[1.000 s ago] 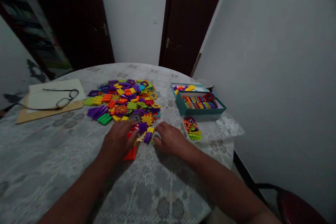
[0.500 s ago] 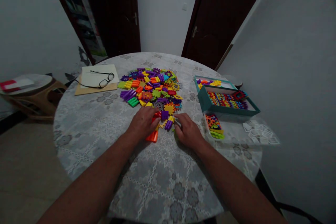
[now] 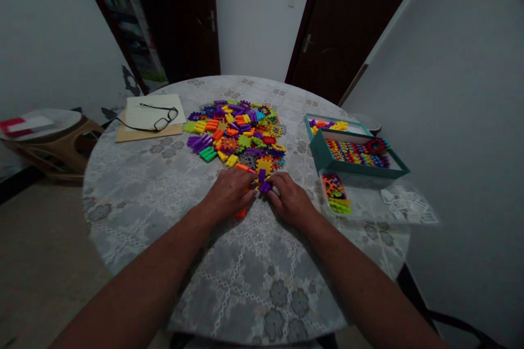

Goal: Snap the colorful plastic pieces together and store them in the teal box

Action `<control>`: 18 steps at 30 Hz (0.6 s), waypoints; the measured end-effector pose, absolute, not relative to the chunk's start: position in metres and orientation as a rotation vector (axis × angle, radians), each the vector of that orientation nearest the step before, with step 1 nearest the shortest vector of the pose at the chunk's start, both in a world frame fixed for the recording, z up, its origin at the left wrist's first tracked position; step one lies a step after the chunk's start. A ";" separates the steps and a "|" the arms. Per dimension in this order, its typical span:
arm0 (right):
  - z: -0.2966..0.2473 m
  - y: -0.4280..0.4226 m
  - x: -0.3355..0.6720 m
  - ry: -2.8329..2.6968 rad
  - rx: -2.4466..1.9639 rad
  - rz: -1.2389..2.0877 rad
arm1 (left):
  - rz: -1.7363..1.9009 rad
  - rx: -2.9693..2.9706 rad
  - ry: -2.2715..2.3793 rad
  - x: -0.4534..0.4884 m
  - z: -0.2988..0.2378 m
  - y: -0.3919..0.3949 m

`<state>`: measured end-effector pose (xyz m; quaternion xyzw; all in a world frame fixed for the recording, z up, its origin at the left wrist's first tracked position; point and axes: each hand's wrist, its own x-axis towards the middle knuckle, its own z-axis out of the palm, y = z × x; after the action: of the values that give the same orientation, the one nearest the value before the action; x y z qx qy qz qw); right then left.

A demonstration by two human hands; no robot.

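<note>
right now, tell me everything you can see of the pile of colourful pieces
The pile is a loose, low heap of plastic-looking shapes in purple, yellow, orange, green, red, blue and grey. Some are toothed, gear-like plates; others are ribbed blocks. They overlap at various angles. It lies on the patterned tablecloth, just beyond the left hand and right hand; whether either touches its near edge is unclear.

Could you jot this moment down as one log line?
left hand: partly covering orange pieces | right hand: at purple piece | beyond: multicoloured pile | rightward: teal box
</note>
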<state>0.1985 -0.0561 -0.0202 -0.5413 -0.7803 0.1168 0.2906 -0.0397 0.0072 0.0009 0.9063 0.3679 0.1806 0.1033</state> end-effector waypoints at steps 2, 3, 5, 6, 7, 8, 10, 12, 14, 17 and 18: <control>-0.021 -0.055 0.203 -1.966 -1.423 0.348 | 0.540 2.671 1.078 -0.040 0.002 0.007; -0.020 -0.055 0.205 -1.891 -1.440 0.376 | 0.550 2.669 1.076 -0.040 0.002 0.007; -0.019 -0.055 0.208 -1.726 -1.501 0.455 | 0.588 2.662 1.074 -0.040 0.001 0.007; -0.018 -0.056 0.209 -1.650 -1.527 0.505 | 0.615 2.656 1.068 -0.041 0.001 0.008; -0.017 -0.056 0.210 -1.589 -1.542 0.552 | 0.647 2.649 1.058 -0.041 0.001 0.008; -0.016 -0.056 0.210 -1.547 -1.546 0.586 | 0.682 2.640 1.045 -0.041 0.001 0.008; -0.013 -0.057 0.211 -1.522 -1.545 0.585 | 0.743 2.623 1.015 -0.042 0.002 0.008; -0.011 -0.058 0.211 -1.557 -1.547 0.493 | 0.783 2.608 0.988 -0.042 0.003 0.006; -0.008 -0.060 0.209 -1.611 -1.524 0.388 | 0.809 2.583 0.959 -0.042 0.004 0.004; -0.006 -0.063 0.201 -1.756 -1.376 0.344 | 0.833 2.508 0.884 -0.039 0.007 0.000; -0.006 -0.064 0.197 -1.818 -1.313 0.349 | 0.844 2.477 0.855 -0.038 0.008 -0.001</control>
<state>0.1968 -0.0637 -0.0061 -0.5243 -0.7261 0.1394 0.4225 -0.0375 -0.0006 0.0077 0.8828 0.3048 0.3007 0.1934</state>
